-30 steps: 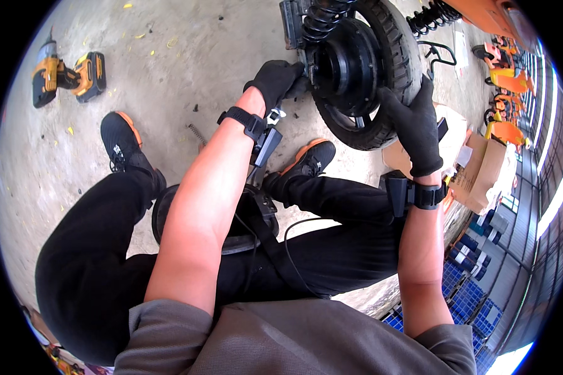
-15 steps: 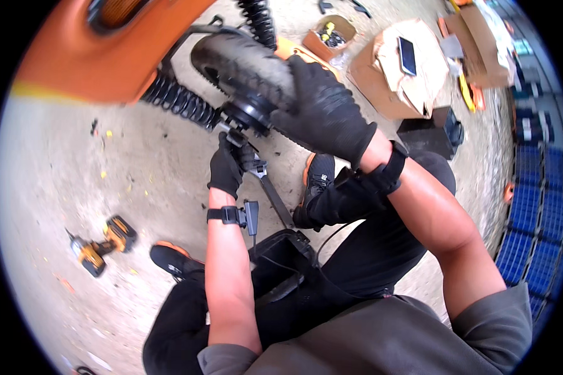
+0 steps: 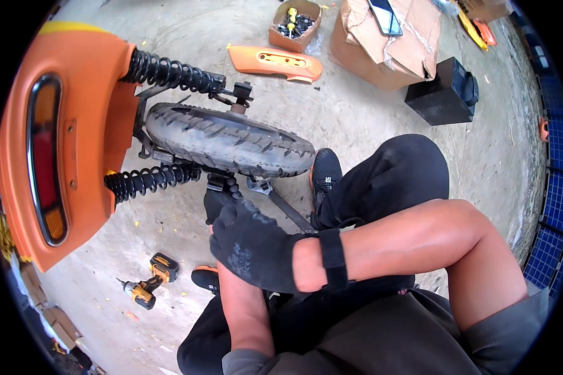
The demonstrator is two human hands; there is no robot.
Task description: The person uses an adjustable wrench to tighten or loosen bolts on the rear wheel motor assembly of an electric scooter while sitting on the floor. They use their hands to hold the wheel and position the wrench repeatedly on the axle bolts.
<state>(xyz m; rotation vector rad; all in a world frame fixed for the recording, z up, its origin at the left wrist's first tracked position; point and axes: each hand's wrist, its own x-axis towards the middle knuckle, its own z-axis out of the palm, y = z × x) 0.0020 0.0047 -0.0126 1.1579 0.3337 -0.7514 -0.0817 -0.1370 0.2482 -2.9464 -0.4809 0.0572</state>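
Observation:
An orange scooter body panel (image 3: 94, 187) with a tail light fills the left side. Two black spring shocks, including the lower one (image 3: 150, 184), flank the worn black tyre (image 3: 231, 140). My gloved left hand (image 3: 218, 203) is curled at the axle fitting below the tyre, partly hidden by my right hand; what it grips is unclear. My gloved right hand (image 3: 253, 250) is closed in front of it, over my left wrist, its contents hidden. A large adjustable wrench (image 3: 281, 201) slants from the axle area behind my right hand.
A cordless drill (image 3: 150, 281) lies at lower left. Behind the wheel are an orange panel (image 3: 272, 62), a small box of parts (image 3: 294, 28), a large carton (image 3: 369, 50) with a phone on top and a black box (image 3: 441, 97). My bent knee (image 3: 406, 169) rises at the right.
The view has swung round to the scooter's tail. My right hand has left the tyre and moved down toward me, over my left wrist. My left hand stays at the axle.

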